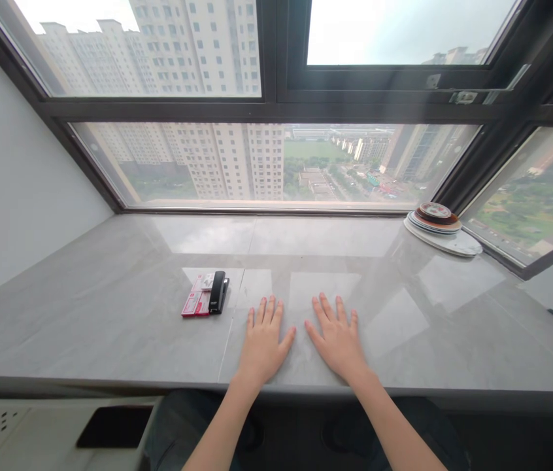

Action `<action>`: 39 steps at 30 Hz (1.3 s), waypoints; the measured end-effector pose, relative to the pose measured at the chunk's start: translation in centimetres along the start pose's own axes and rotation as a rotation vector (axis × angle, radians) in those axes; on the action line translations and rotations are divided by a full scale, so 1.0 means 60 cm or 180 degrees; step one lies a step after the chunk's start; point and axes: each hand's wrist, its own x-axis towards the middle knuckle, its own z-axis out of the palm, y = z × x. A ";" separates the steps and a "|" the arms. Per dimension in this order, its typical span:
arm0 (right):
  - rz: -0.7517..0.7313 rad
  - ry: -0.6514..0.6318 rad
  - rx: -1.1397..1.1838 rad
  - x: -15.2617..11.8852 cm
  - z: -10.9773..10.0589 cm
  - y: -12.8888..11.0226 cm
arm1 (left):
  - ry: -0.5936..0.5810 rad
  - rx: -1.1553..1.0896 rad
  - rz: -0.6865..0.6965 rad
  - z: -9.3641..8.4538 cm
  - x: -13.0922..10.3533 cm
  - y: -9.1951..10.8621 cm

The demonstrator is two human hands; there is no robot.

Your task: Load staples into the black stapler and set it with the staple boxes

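Note:
My left hand (264, 341) lies flat on the grey marble-look counter (124, 314), fingers spread and pointing toward the window. Beside it, also palm down with fingers apart, rests my right hand (338, 337). Neither holds anything, and a gap separates the two thumbs. Left of my left hand, and not touched by it, is a black stapler (216, 293). Against the stapler's left side sits a red and white packet (196, 303), with a small whitish box (207, 282) near its upper end; its print is too small to read.
A stack of plates or discs (436, 222) stands in the far right corner by the window frame (271, 111). Below the counter's front edge, a dark flat object (114, 427) lies on a pale surface (26, 438) at the left. A white wall bounds the left side.

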 end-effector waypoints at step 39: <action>-0.0566 0.0401 0.1534 0.094 -0.036 -0.106 | 0.0307 -0.0411 -0.0288 -0.034 -0.037 0.004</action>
